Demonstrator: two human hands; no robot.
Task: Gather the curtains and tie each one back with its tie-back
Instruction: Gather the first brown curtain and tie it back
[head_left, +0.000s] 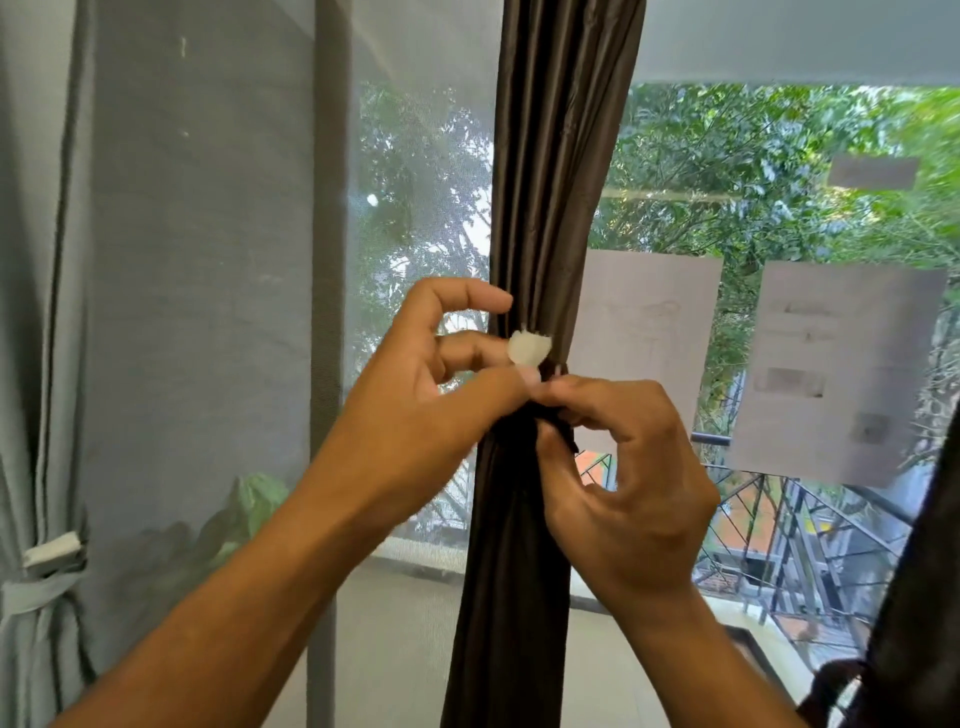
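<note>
We see the brown curtain (540, 208) gathered at centre. Our left hand (431, 395) pinches the tie-back's white tab (529, 348); our right hand (623, 467) pinches the dark tie-back (563, 431), mostly hidden behind fingers.

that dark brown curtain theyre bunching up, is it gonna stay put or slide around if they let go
The brown curtain probably slips: its sheen suggests smooth fabric. It looks floppy, hanging in soft folds and cinching narrow where the left hand and right hand hold the tie-back. Likely light, since fingers alone hold it gathered.
</note>
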